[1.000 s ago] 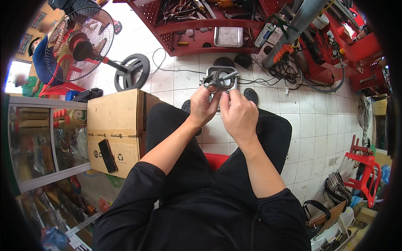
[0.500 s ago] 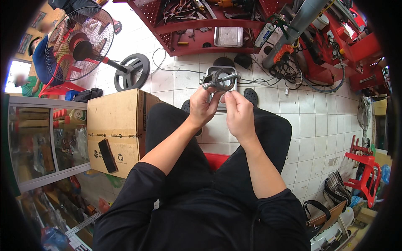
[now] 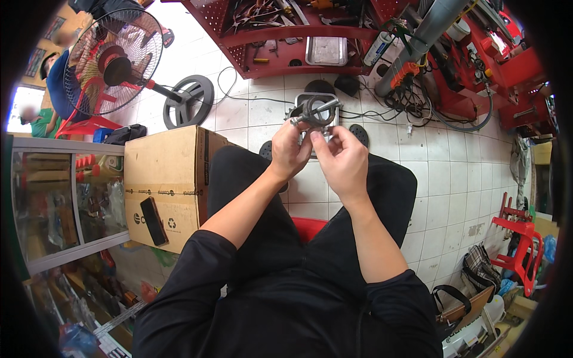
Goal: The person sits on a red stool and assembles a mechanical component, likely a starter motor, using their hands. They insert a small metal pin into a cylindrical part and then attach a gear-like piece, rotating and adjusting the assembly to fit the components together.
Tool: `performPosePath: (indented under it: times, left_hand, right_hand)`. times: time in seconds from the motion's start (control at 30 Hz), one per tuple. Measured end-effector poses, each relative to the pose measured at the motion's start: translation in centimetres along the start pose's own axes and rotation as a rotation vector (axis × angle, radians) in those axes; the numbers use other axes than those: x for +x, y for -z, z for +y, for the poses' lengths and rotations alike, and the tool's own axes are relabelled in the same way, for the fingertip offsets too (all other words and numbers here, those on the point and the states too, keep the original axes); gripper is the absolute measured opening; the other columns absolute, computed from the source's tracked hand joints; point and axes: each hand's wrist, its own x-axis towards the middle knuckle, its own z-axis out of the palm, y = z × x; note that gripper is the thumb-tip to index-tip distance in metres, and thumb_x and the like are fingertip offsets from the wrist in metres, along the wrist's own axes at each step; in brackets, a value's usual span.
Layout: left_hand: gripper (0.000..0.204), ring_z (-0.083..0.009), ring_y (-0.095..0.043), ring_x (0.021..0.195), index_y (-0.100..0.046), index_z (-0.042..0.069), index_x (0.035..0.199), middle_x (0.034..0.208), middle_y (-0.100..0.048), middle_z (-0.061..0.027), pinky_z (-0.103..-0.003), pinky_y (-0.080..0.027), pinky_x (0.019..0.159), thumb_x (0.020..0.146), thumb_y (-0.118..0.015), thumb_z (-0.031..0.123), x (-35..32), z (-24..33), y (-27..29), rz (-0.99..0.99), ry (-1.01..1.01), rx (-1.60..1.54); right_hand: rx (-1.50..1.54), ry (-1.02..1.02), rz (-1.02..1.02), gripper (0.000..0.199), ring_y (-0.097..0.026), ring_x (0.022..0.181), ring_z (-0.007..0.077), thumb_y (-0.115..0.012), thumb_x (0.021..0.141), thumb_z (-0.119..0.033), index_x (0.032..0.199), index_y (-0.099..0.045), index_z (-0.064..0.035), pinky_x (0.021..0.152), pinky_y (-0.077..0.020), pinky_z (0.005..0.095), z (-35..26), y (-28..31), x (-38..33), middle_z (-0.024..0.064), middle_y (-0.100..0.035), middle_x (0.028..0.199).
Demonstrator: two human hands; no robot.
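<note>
Over a silver-rimmed tray (image 3: 316, 93) on the floor, I hold up a dark metal ring-shaped part (image 3: 309, 121) with a shiny rod lying across it. My left hand (image 3: 287, 149) is closed on its near left side, thumb and fingers pinching the edge. Against the near side of the ring, my right hand (image 3: 345, 160) has its thumb and forefinger close together at a small metal piece, too small to name. Its remaining fingers are curled. Both hands are between my knees.
A red tool cart (image 3: 286, 39) with pliers stands ahead. On my left a cardboard box (image 3: 158, 161) carries a black phone (image 3: 154, 221). A fan (image 3: 116, 65) is farther left. Cables (image 3: 412, 95) lie ahead right; a red stool (image 3: 519, 244) stands at right.
My right hand has turned and shifted slightly right, its thumb and forefinger now showing more apart from the curled fingers. The ring part has tilted slightly in my left hand.
</note>
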Motion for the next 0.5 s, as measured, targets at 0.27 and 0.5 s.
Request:
performPosePath:
  times: [0.27, 0.5]
  left_hand:
    - [0.005, -0.0086, -0.059, 0.078, -0.053, -0.003, 0.086, 0.084, -0.063, -0.0063, -0.023, -0.048, 0.068, 0.086, -0.058, -0.001, -0.5, -0.5, -0.9, 0.138, 0.371, -0.476]
    - [0.007, -0.0105, -0.061, 0.081, -0.049, -0.001, 0.084, 0.082, -0.062, -0.0072, -0.022, -0.049, 0.069, 0.088, -0.055, -0.002, 0.0, 0.3, -0.7, 0.124, 0.414, -0.553]
  right_hand:
    - [0.158, 0.203, -0.162, 0.040, -0.046, 0.050, 0.0087, -0.066, 0.076, -0.012, 0.114, -0.055, -0.0029, 0.047, -0.0387, 0.0240, 2.4, -0.2, 0.2, 0.0015, -0.049, 0.059]
    - [0.384, 0.110, -0.247, 0.034, -0.039, 0.053, 0.0036, -0.064, 0.080, -0.008, 0.113, -0.057, -0.0034, 0.049, -0.0334, 0.0198, 2.8, -0.6, 0.3, -0.0047, -0.043, 0.059]
